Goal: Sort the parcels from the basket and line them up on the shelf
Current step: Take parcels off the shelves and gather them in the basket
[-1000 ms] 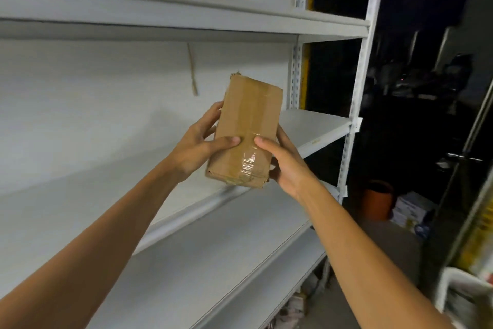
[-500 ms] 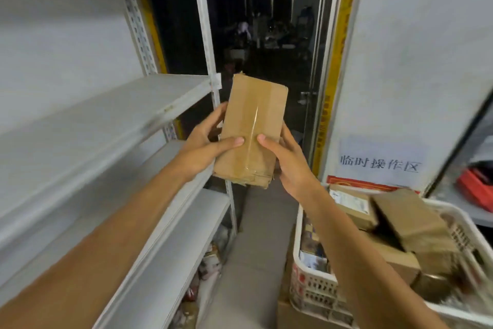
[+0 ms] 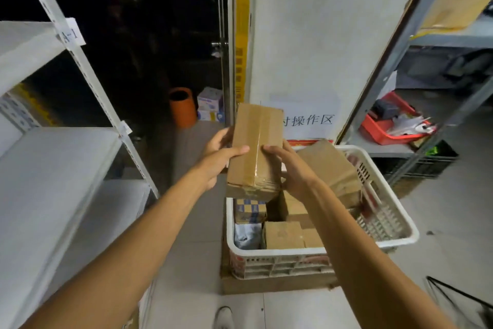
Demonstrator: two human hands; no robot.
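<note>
A taped brown cardboard parcel (image 3: 254,150) is upright in the air above the far left corner of the white plastic basket (image 3: 394,224). My left hand (image 3: 217,158) grips its left side, thumb across the front. My right hand (image 3: 290,168) grips its right side. Several more parcels lie in the basket, among them a large brown one (image 3: 330,171) leaning at the back and a small box (image 3: 284,235) near the front. The white metal shelf (image 3: 53,168) stands at the left with bare boards.
An orange bin (image 3: 182,107) and a printed carton (image 3: 210,104) stand on the floor by the dark doorway. A second rack at the right holds a red tray (image 3: 386,131). A flat cardboard sheet (image 3: 266,286) lies under the basket. A shoe tip (image 3: 224,318) shows at the bottom.
The view has swung right and down, from the shelf to the basket. Both hands keep the same hold on the parcel, which is now over the basket instead of in front of the shelf.
</note>
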